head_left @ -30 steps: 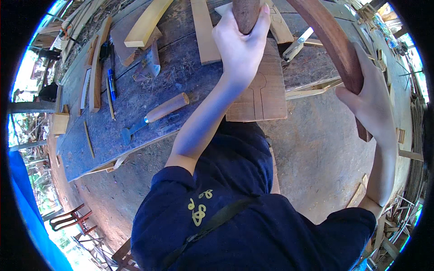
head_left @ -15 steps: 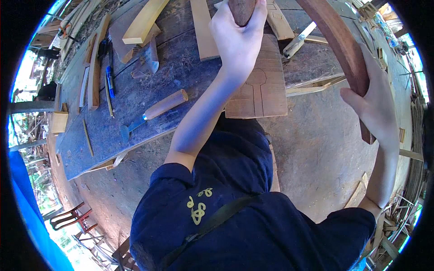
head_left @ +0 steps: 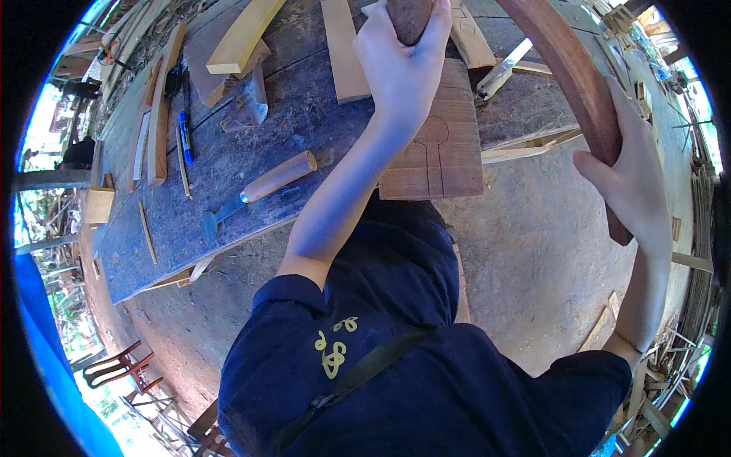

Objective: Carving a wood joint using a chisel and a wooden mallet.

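At the top edge, my left hand is closed around a dark brown rounded wooden piece, whose far part is cut off by the view. On the right, my right hand grips the near end of a long, slightly curved brown wooden bar, its thumb along the side and its fingers mostly hidden. Below my left wrist lies a flat brown board with a spoon-like outline drawn on it, sticking out past the near edge of the workbench.
A chisel with a wooden handle lies left of my forearm. Farther left are a blue pen, thin sticks and wooden strips. Pale planks lie behind, and a chair stands at lower left.
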A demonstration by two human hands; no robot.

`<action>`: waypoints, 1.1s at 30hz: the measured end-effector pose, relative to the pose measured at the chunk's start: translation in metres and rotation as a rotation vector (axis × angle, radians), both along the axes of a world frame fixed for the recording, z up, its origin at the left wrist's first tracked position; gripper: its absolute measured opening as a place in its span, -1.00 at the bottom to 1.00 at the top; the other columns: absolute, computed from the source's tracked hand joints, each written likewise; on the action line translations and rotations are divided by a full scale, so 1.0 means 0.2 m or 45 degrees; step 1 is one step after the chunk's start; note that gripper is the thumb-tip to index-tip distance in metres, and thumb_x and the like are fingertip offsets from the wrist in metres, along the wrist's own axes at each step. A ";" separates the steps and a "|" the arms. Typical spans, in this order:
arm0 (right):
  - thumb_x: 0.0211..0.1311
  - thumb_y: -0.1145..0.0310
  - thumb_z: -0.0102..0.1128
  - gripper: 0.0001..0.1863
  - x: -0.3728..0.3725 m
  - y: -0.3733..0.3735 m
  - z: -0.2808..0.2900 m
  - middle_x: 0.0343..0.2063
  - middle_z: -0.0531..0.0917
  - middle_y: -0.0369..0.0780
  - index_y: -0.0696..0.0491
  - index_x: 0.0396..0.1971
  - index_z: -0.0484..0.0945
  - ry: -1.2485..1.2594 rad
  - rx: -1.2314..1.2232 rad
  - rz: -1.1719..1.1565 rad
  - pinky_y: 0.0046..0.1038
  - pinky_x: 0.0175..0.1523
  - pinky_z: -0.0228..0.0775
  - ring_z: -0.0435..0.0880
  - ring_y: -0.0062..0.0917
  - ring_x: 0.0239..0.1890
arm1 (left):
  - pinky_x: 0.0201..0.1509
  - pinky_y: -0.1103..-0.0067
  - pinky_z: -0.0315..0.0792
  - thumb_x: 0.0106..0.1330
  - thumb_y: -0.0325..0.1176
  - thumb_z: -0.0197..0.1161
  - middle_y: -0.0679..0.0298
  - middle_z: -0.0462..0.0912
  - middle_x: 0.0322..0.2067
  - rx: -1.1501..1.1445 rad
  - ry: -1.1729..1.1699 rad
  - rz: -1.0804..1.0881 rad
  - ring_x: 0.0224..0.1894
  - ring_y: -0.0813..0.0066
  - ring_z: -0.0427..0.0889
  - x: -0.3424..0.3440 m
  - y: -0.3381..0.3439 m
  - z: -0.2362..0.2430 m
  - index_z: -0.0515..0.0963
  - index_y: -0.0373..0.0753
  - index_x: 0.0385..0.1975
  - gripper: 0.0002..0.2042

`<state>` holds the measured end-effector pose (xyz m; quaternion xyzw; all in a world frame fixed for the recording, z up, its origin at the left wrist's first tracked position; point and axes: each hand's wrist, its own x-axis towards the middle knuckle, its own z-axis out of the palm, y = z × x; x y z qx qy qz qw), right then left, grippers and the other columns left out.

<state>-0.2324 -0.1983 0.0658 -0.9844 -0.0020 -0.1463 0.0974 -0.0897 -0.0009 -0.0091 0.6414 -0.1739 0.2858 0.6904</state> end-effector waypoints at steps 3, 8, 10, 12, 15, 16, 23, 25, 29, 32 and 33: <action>-0.15 0.35 0.29 -0.14 -0.01 -0.01 0.00 -0.13 0.57 0.06 0.15 0.30 0.28 -0.004 -0.057 0.004 -0.21 0.09 0.38 0.60 -0.13 -0.10 | -0.31 0.65 0.41 0.34 -0.40 0.27 0.35 0.64 -0.47 -0.116 -0.050 -0.067 -0.41 0.71 0.51 0.02 -0.02 -0.01 0.58 -0.42 -0.27 -0.83; -0.15 0.34 0.30 -0.11 -0.02 -0.07 -0.04 -0.05 0.55 0.07 0.18 0.32 0.25 -0.014 -0.016 0.003 -0.22 0.15 0.36 0.58 -0.14 -0.05 | -0.34 0.68 0.39 0.36 -0.38 0.25 0.42 0.61 -0.48 -0.047 0.184 -0.146 -0.41 0.75 0.49 -0.02 0.01 0.02 0.58 -0.42 -0.27 -0.82; -0.15 0.34 0.30 -0.10 -0.02 -0.07 -0.03 -0.03 0.54 0.08 0.18 0.33 0.24 -0.033 -0.019 0.015 -0.23 0.18 0.35 0.57 -0.14 -0.02 | -0.34 0.66 0.39 0.35 -0.39 0.26 0.40 0.61 -0.49 0.039 0.194 -0.099 -0.41 0.73 0.49 -0.02 0.02 0.02 0.59 -0.41 -0.25 -0.83; -0.16 0.45 0.32 -0.02 -0.02 -0.05 0.00 0.16 0.41 0.08 0.19 0.39 0.11 0.144 -0.022 -0.063 -0.30 0.30 0.27 0.49 -0.21 0.18 | -0.32 0.65 0.41 0.34 -0.40 0.27 0.36 0.63 -0.48 0.036 0.155 -0.058 -0.40 0.72 0.51 -0.03 0.00 0.03 0.59 -0.41 -0.24 -0.83; -0.15 0.45 0.33 -0.02 -0.02 -0.03 0.01 0.16 0.40 0.09 0.19 0.39 0.11 0.183 0.003 -0.078 -0.31 0.31 0.26 0.48 -0.21 0.19 | -0.26 0.62 0.44 0.32 -0.41 0.27 0.29 0.66 -0.44 0.015 0.022 -0.013 -0.36 0.68 0.55 0.01 0.00 -0.01 0.59 -0.42 -0.21 -0.82; -0.15 0.45 0.33 -0.02 -0.01 -0.03 0.00 0.16 0.40 0.09 0.19 0.39 0.11 0.182 0.006 -0.069 -0.31 0.31 0.26 0.48 -0.21 0.19 | -0.22 0.61 0.45 0.32 -0.42 0.27 0.26 0.68 -0.41 -0.004 -0.071 -0.017 -0.33 0.65 0.58 0.02 0.00 -0.03 0.59 -0.42 -0.19 -0.81; -0.12 0.38 0.32 -0.07 -0.01 -0.04 0.03 0.11 0.45 0.09 0.20 0.36 0.17 0.063 -0.071 -0.043 -0.27 0.27 0.30 0.53 -0.15 0.11 | -0.14 0.58 0.48 0.32 -0.40 0.28 0.20 0.71 -0.34 0.019 -0.091 -0.011 -0.26 0.59 0.63 0.03 -0.01 -0.03 0.58 -0.41 -0.17 -0.79; -0.11 0.39 0.34 -0.03 -0.01 -0.02 0.11 0.18 0.39 0.11 0.23 0.38 0.11 0.179 -0.028 -0.085 -0.28 0.32 0.25 0.49 -0.15 0.19 | -0.16 0.58 0.48 0.31 -0.38 0.29 0.21 0.71 -0.37 0.012 -0.044 0.012 -0.28 0.60 0.63 0.02 -0.02 -0.03 0.59 -0.40 -0.19 -0.79; 0.01 0.18 0.34 -0.06 0.01 -0.10 0.21 0.20 0.39 0.11 0.22 0.37 0.12 -0.063 -0.113 -0.135 -0.23 0.29 0.32 0.47 -0.12 0.21 | -0.18 0.57 0.49 0.30 -0.36 0.31 0.21 0.71 -0.39 0.054 0.078 0.062 -0.31 0.58 0.64 -0.01 -0.01 0.00 0.59 -0.40 -0.22 -0.79; -0.04 0.10 0.38 -0.01 0.07 -0.19 0.26 0.23 0.35 0.11 0.21 0.37 0.14 -0.073 0.077 -0.352 -0.23 0.29 0.32 0.45 -0.17 0.23 | -0.20 0.57 0.49 0.29 -0.35 0.33 0.21 0.71 -0.41 0.034 0.027 0.101 -0.33 0.57 0.65 0.00 -0.01 -0.03 0.60 -0.39 -0.23 -0.79; -0.04 0.10 0.38 -0.01 0.06 -0.22 0.26 0.23 0.35 0.11 0.21 0.37 0.14 -0.076 0.072 -0.358 -0.23 0.29 0.32 0.45 -0.17 0.23 | -0.20 0.57 0.49 0.28 -0.35 0.33 0.21 0.71 -0.41 0.042 0.003 0.124 -0.33 0.57 0.66 0.01 -0.02 -0.04 0.60 -0.39 -0.23 -0.79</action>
